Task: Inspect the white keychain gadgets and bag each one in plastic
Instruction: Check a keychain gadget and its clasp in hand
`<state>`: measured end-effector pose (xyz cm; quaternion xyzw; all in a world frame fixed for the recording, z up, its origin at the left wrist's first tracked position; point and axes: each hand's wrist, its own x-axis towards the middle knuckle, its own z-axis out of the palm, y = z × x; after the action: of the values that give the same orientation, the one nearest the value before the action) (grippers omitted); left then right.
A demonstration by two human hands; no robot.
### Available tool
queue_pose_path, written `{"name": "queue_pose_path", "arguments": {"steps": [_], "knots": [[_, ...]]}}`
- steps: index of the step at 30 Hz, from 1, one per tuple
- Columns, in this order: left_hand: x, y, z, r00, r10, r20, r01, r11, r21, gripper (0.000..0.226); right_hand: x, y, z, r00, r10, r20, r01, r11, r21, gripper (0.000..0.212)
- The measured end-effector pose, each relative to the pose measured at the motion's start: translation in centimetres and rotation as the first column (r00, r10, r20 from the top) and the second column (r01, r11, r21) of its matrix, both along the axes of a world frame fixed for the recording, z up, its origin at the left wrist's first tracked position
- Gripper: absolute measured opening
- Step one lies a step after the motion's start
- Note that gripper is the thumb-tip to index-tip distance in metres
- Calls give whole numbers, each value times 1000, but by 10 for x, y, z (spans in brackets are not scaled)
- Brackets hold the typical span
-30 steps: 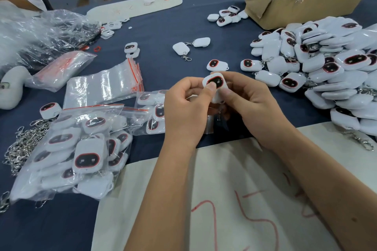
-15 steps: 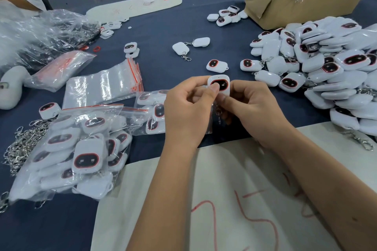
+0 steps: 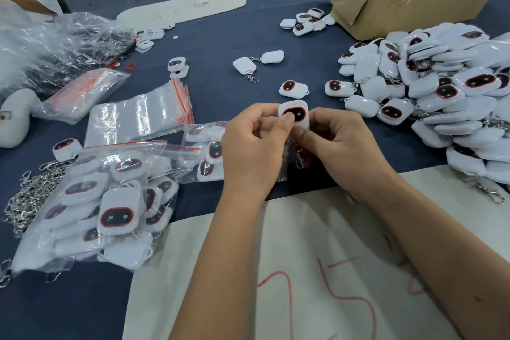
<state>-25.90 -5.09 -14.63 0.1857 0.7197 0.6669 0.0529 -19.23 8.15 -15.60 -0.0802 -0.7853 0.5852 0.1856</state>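
A dark blue cloth covers the desk, with grey floor beyond it at 12 o'clock. At centre, the left hand and right hand together pinch one white keychain gadget, dark screen up, its metal clasp dangling between the palms. A heap of loose gadgets, too many to count, lies at 3 o'clock. One cardboard box stands at 1 o'clock. Bagged gadgets sit at 8 o'clock; a stack of empty zip bags at 9.
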Motion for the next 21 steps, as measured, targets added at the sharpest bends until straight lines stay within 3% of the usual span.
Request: {"name": "queue_pose_path", "arguments": {"steps": [13, 21], "knots": [[0, 3, 0, 1000, 18, 16, -19, 1000, 7, 5, -3, 2, -6, 999, -9, -44, 8, 1000, -27, 16], [-1, 1, 0, 998, 39, 52, -37, 998, -43, 13, -6, 5, -8, 995, -34, -89, 15, 979, -201, 12]]}}
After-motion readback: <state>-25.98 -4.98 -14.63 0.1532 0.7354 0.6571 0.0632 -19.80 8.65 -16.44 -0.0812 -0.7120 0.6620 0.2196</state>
